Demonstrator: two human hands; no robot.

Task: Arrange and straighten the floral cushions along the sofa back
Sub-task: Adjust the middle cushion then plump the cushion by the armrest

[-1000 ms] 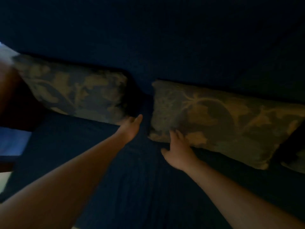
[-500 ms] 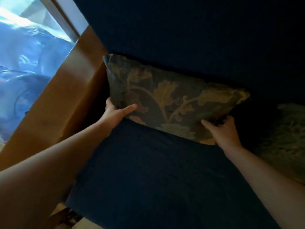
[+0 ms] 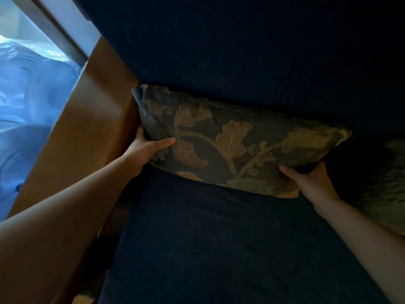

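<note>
A dark floral cushion [image 3: 236, 141] with golden leaves leans against the dark blue sofa back [image 3: 241, 51], its left end close to the wooden armrest. My left hand [image 3: 146, 148] grips the cushion's left end, thumb on its front face. My right hand [image 3: 311, 178] holds its lower right corner, fingers tucked behind. A second floral cushion [image 3: 390, 183] shows partly at the right edge, a gap apart from the first.
The brown wooden armrest [image 3: 87, 132] slopes along the left of the dark blue seat [image 3: 219, 249]. Beyond the armrest lies blue plastic sheeting [image 3: 28, 102] under a pale window frame [image 3: 59, 34].
One second ago my hands lay between two cushions; the view then swung left and both hands took hold of the left cushion's ends. Since half a second ago little has shifted.
</note>
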